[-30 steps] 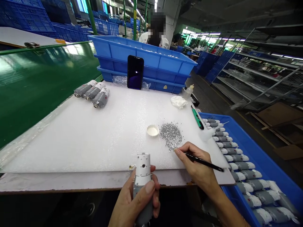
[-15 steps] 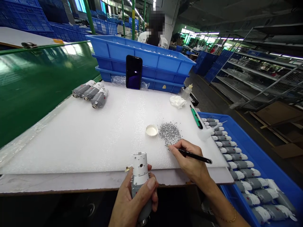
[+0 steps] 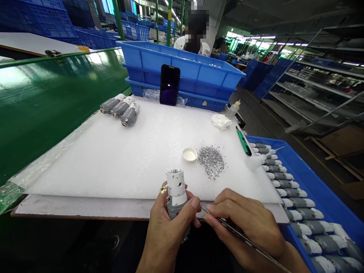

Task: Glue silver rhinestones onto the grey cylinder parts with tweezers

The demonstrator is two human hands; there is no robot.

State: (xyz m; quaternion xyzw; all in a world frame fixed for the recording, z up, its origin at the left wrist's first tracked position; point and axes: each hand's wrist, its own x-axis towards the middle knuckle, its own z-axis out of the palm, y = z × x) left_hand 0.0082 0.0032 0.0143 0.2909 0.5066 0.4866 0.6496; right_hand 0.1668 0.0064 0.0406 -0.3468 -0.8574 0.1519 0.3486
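Observation:
My left hand (image 3: pixel 167 223) is wrapped round a white and grey cylindrical model (image 3: pixel 176 189), held upright at the table's front edge. Between the fingers of my right hand (image 3: pixel 247 220) is a thin dark pen-like tool (image 3: pixel 241 236); its tip points at the model beside my left thumb. Whether the tip touches the model is hard to tell. Beyond the hands, a pile of small silver pieces (image 3: pixel 211 161) lies on the white foam sheet (image 3: pixel 113 159), with a small round white dish (image 3: pixel 189 154) to its left.
Several similar models (image 3: pixel 130 113) lie at the back left. A phone (image 3: pixel 170 84) leans on stacked blue crates (image 3: pixel 204 81). A green cutter (image 3: pixel 243 141), a crumpled tissue (image 3: pixel 221 121) and a bottle (image 3: pixel 233 110) are at right, beside a blue tray (image 3: pixel 318 185) of models. A person (image 3: pixel 195 41) is behind.
My right hand has moved from the silver pile toward me, bringing the tool beside the model. My left hand and the model are slightly higher in view. The view has shifted a little.

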